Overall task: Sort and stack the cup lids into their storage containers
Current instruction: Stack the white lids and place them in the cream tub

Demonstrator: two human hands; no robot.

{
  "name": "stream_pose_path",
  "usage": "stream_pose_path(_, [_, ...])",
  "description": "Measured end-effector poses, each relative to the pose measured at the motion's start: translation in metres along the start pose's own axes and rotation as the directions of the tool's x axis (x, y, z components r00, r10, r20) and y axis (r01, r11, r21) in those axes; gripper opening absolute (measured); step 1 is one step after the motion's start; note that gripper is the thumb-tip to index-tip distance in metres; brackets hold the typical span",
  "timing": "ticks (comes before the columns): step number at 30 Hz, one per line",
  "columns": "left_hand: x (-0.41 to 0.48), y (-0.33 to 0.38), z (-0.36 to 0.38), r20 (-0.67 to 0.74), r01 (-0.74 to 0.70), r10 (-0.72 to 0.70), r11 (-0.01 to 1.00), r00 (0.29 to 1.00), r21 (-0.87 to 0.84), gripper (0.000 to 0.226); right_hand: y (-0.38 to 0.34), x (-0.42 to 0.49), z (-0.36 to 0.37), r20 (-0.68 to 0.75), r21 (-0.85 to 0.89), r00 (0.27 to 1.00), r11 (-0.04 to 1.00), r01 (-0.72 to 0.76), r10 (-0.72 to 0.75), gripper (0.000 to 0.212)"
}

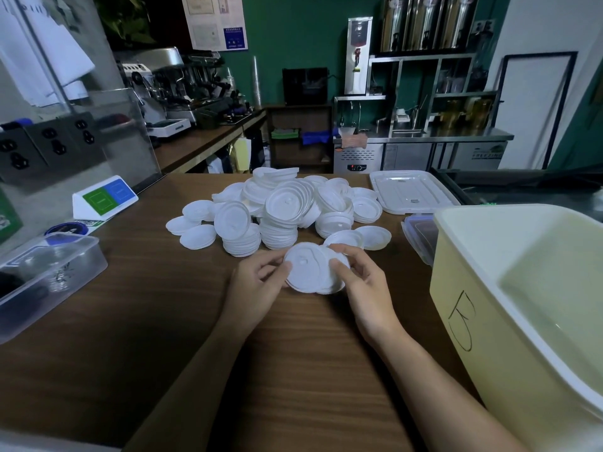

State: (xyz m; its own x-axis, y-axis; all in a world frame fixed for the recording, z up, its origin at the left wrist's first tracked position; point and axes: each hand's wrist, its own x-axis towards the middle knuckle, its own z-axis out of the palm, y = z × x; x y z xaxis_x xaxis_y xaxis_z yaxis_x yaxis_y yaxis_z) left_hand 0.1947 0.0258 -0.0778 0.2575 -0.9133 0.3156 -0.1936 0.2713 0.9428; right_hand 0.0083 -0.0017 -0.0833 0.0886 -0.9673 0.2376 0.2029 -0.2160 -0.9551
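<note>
**A:** What's left of the heap of white round plastic cup lids (280, 207)?

**B:** A clear lidded plastic box (49, 272), well apart from the heap, on the brown wooden counter (146, 305).

**A:** And the hands?

**B:** Just in front of the heap. The left hand (257, 288) and the right hand (365, 288) both pinch a few overlapping white lids (306, 272) between them, with the thumbs on the top faces.

**A:** And right of the heap?

**B:** A large pale-yellow plastic tub (496, 353), open at the top.

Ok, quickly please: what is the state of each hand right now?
The left hand holds the white lids at their left edge.
The right hand holds the same lids at their right edge.
</note>
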Motion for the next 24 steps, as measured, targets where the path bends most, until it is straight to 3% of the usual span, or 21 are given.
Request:
stream_pose_path(4, [-0.0025, -0.0015, 0.0044, 0.023, -0.030, 0.028, 0.997, 0.999, 0.064, 0.030, -0.0030, -0.0010, 0.0020, 0.042, 0.046, 0.999, 0.999, -0.029, 0.027, 0.013])
stream_pose_path(8, [-0.0043, -0.0007, 0.0072, 0.027, -0.057, 0.055, 0.995, 0.998, 0.077, 0.030, -0.0025, -0.0027, 0.0018, 0.059, 0.004, 0.998, 1.000, -0.011, 0.011, 0.019])
stream_pose_path(13, [-0.0040, 0.0014, 0.0073, 0.016, -0.048, 0.047, 0.998, 0.999, 0.036, 0.022, -0.0028, -0.0030, 0.0021, 0.083, 0.010, 0.997, 1.000, -0.011, 0.010, 0.025])
stream_pose_path(18, [-0.0039, 0.0053, 0.0059, 0.136, 0.027, -0.016, 0.996, 0.991, -0.084, 0.025, -0.0028, -0.0044, 0.0017, 0.104, -0.027, 0.995, 1.000, -0.001, 0.003, 0.026])
stream_pose_path(24, [0.0004, -0.0020, -0.0002, 0.058, -0.026, 0.029, 0.998, 0.998, -0.049, 0.029, -0.0026, -0.0046, 0.0083, 0.177, -0.134, 0.984, 0.991, 0.012, 0.012, 0.037])
